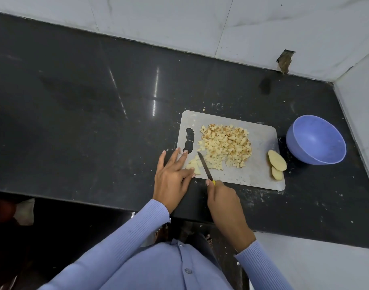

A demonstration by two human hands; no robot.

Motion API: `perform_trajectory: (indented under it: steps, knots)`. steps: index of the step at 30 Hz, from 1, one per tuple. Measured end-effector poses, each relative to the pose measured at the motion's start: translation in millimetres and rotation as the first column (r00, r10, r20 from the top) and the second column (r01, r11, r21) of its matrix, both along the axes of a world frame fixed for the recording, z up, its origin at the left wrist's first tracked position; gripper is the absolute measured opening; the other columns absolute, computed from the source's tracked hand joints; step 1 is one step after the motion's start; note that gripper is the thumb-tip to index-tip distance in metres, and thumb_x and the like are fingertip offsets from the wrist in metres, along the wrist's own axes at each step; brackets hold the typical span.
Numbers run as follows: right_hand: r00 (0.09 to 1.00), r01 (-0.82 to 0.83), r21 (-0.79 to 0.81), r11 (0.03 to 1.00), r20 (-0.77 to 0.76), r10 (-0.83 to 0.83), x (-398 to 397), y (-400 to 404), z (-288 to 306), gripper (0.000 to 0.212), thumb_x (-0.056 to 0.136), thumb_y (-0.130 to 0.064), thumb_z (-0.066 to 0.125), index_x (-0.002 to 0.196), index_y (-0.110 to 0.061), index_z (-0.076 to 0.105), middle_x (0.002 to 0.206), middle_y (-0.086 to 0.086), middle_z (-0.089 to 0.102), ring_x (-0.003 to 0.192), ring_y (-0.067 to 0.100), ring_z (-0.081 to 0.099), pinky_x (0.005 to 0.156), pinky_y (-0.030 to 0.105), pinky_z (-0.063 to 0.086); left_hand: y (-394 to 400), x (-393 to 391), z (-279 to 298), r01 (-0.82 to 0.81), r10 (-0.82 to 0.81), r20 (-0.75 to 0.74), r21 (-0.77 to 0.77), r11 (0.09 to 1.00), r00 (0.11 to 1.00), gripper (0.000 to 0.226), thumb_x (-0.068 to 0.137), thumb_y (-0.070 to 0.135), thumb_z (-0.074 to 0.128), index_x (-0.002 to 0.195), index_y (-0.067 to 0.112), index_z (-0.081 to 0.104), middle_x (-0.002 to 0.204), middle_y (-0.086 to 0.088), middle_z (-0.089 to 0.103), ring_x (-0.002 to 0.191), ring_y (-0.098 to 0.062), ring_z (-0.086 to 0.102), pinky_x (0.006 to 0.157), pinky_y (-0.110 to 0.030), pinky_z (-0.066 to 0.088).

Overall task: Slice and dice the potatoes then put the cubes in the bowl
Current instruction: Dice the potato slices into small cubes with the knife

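Potato strips (194,165) lie at the near left corner of the grey cutting board (261,174), pinned under the flat, nearly straight fingers of our left hand (172,174), whose fingertips reach toward the board's handle slot. Our right hand (222,197) is curled around the yellow handle of the small knife (205,166), the blade angled across the board just beside the strips. A big heap of diced cubes (226,145) fills the board's middle, and two potato slices (277,166) wait at its right edge, near the blue bowl (316,140), which looks empty on the dark worktop (95,101). We judge the strips firm but wet and slippery, likely to skid or roll under the blade, so we should press them down flat, fingertips kept back from the edge. The cubes are light and loose; we would best scoop them together or slide them off the board into the bowl.
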State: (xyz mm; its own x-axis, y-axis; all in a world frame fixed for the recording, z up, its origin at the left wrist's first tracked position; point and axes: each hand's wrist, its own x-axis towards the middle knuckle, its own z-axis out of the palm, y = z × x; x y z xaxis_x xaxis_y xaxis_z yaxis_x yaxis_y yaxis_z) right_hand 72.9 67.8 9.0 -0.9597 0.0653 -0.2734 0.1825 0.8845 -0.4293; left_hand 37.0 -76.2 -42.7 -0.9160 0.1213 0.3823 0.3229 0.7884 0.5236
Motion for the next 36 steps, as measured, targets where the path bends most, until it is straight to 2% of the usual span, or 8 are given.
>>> perform_trajectory:
  steps: [5, 9, 16, 19, 23, 27, 33, 36]
  knots:
    - [0.999, -0.026, -0.009, 1.000, 0.024, 0.027, -5, -10, -1, 0.041, 0.102, -0.043, 0.023, 0.089, -0.014, 0.050, 0.081, 0.006, 0.059, 0.073, 0.023, 0.055, 0.061, 0.033, 0.038, -2, -1, 3, -0.057, 0.054, 0.058, 0.044, 0.997, 0.997, 0.001, 0.076, 0.022, 0.076, 0.076, 0.021, 0.077, 0.135, -0.018, 0.052, 0.133, -0.033, 0.041, 0.114, -0.045, 0.014]
    - [0.998, -0.019, 0.031, 0.999, 0.062, 0.017, -6, -14, -4, 0.044, 0.102, -0.041, 0.023, 0.098, -0.010, 0.054, 0.091, 0.010, 0.063, 0.084, 0.028, 0.060, 0.066, 0.034, 0.042, -1, -5, 5, -0.085, 0.082, 0.130, 0.022, 0.996, 0.988, 0.007, 0.072, 0.023, 0.082, 0.077, 0.024, 0.077, 0.140, -0.018, 0.047, 0.136, -0.030, 0.036, 0.115, -0.041, 0.008]
    - [0.995, -0.020, 0.096, 0.995, 0.103, 0.010, -8, -21, 0, 0.043, 0.104, -0.037, 0.024, 0.110, -0.006, 0.053, 0.104, 0.013, 0.062, 0.097, 0.030, 0.060, 0.066, 0.032, 0.037, -1, -10, 6, -0.115, 0.114, 0.183, -0.004, 0.993, 0.976, 0.005, 0.072, 0.029, 0.081, 0.074, 0.027, 0.077, 0.145, -0.017, 0.039, 0.140, -0.027, 0.029, 0.116, -0.036, -0.003]
    - [0.994, -0.035, 0.125, 0.992, 0.110, 0.021, -1, -18, 1, 0.041, 0.104, -0.036, 0.024, 0.109, -0.007, 0.052, 0.102, 0.011, 0.062, 0.095, 0.028, 0.060, 0.065, 0.031, 0.036, 2, -10, 6, -0.124, 0.126, 0.185, -0.022, 0.992, 0.975, 0.005, 0.071, 0.028, 0.081, 0.071, 0.027, 0.077, 0.145, -0.017, 0.039, 0.140, -0.027, 0.028, 0.116, -0.033, -0.006]
    - [0.991, -0.043, 0.161, 0.986, 0.132, 0.022, 21, -9, -1, 0.038, 0.104, -0.037, 0.023, 0.104, -0.011, 0.049, 0.093, 0.006, 0.062, 0.085, 0.024, 0.062, 0.061, 0.027, 0.037, 2, -9, 6, -0.130, 0.133, 0.177, -0.025, 0.991, 0.975, 0.004, 0.074, 0.028, 0.080, 0.072, 0.027, 0.077, 0.145, -0.016, 0.038, 0.141, -0.027, 0.027, 0.116, -0.035, -0.003]
    - [0.989, -0.055, 0.183, 0.982, 0.145, 0.028, 36, 0, 0, 0.031, 0.103, -0.039, 0.021, 0.092, -0.017, 0.038, 0.074, -0.004, 0.046, 0.068, 0.019, 0.048, 0.053, 0.026, 0.032, 1, -8, 6, -0.131, 0.133, 0.177, -0.023, 0.991, 0.975, 0.003, 0.074, 0.031, 0.079, 0.074, 0.029, 0.076, 0.146, -0.016, 0.038, 0.141, -0.027, 0.026, 0.116, -0.036, -0.001]
    - [0.993, -0.031, 0.182, 0.983, 0.116, 0.010, 33, 3, -2, 0.031, 0.103, -0.040, 0.021, 0.090, -0.018, 0.037, 0.077, -0.003, 0.047, 0.070, 0.021, 0.051, 0.060, 0.028, 0.036, 0, -9, 7, -0.135, 0.140, 0.174, -0.039, 0.990, 0.975, 0.004, 0.074, 0.030, 0.079, 0.073, 0.030, 0.076, 0.146, -0.017, 0.037, 0.142, -0.027, 0.026, 0.116, -0.036, -0.004]
    - [0.994, -0.033, 0.186, 0.982, 0.113, 0.012, 32, 5, -2, 0.031, 0.103, -0.040, 0.021, 0.090, -0.018, 0.038, 0.076, -0.002, 0.047, 0.067, 0.019, 0.045, 0.060, 0.029, 0.034, 1, -8, 8, -0.139, 0.145, 0.173, -0.043, 0.989, 0.974, 0.003, 0.074, 0.030, 0.079, 0.073, 0.030, 0.076, 0.147, -0.017, 0.036, 0.142, -0.027, 0.025, 0.116, -0.034, -0.007]
